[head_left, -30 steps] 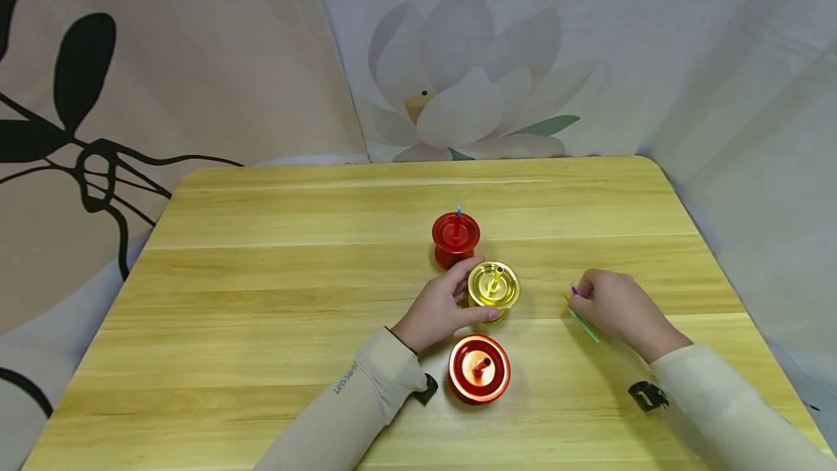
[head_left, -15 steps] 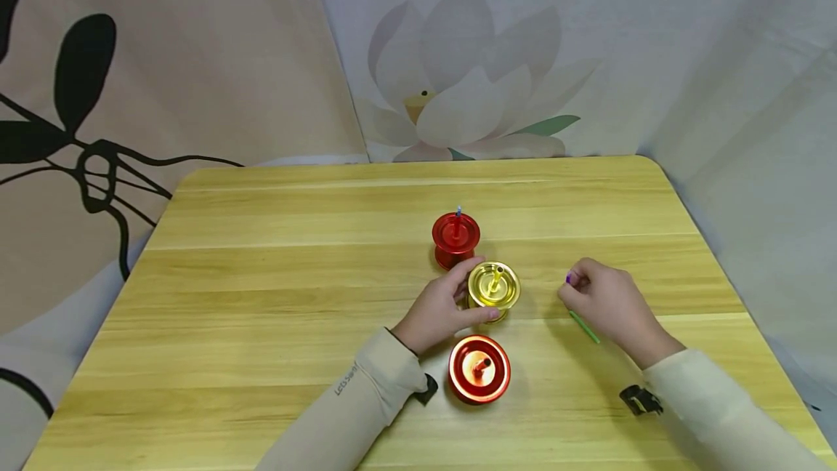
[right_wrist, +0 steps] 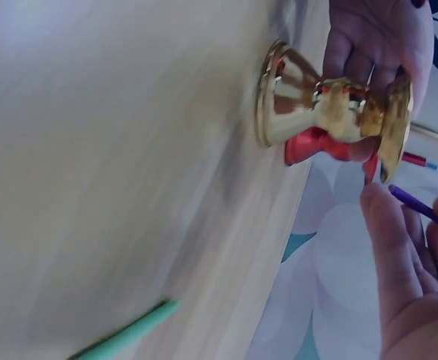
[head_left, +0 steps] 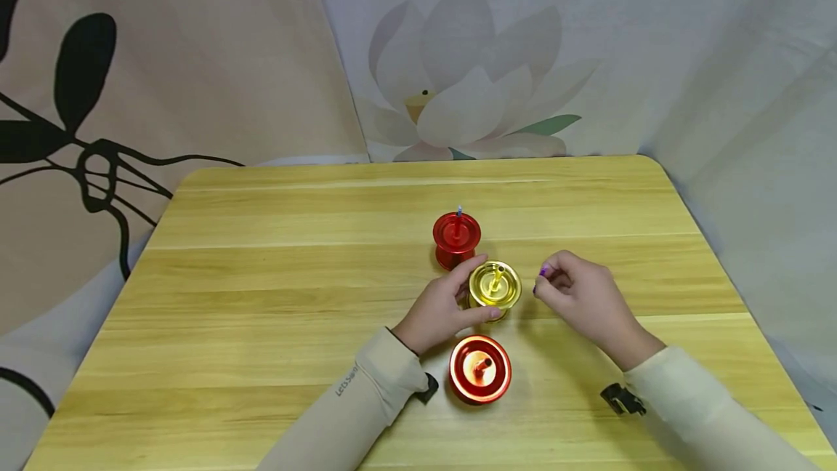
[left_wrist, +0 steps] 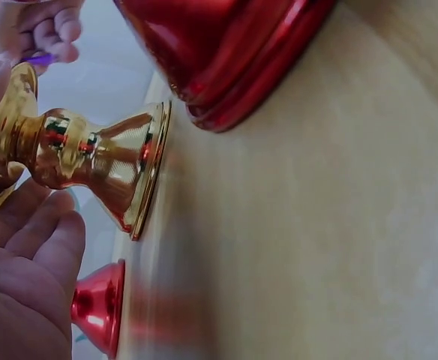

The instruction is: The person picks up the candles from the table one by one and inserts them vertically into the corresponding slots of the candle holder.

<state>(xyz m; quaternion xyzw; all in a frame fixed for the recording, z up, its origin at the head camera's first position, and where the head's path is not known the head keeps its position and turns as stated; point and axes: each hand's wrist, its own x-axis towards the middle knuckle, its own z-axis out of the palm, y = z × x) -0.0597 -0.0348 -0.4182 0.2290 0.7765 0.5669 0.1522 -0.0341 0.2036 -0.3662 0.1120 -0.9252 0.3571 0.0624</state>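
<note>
My left hand (head_left: 434, 307) holds the gold candle holder (head_left: 481, 289) by its upper dish, thumb on the near side and fingers behind. The holder stands upright on the table, its central socket showing nothing in it. To its right, my right hand (head_left: 588, 304) pinches a thin purple candle (right_wrist: 418, 204) between thumb and fingers, above the table. The candle's tip is close to the gold dish in the right wrist view, apart from it. A red candle holder (head_left: 456, 244) behind carries a thin blue candle (head_left: 460, 210). A second red candle holder (head_left: 463, 369) stands in front.
A thin green candle (right_wrist: 133, 334) lies on the table (head_left: 261, 311) in the right wrist view; the head view does not show it. Patterned cloth (head_left: 484, 57) hangs behind the table's far edge.
My right hand has moved left towards the gold candle holder with the purple candle. The green candle has gone out of sight in the head view. The left hand stays in place.
</note>
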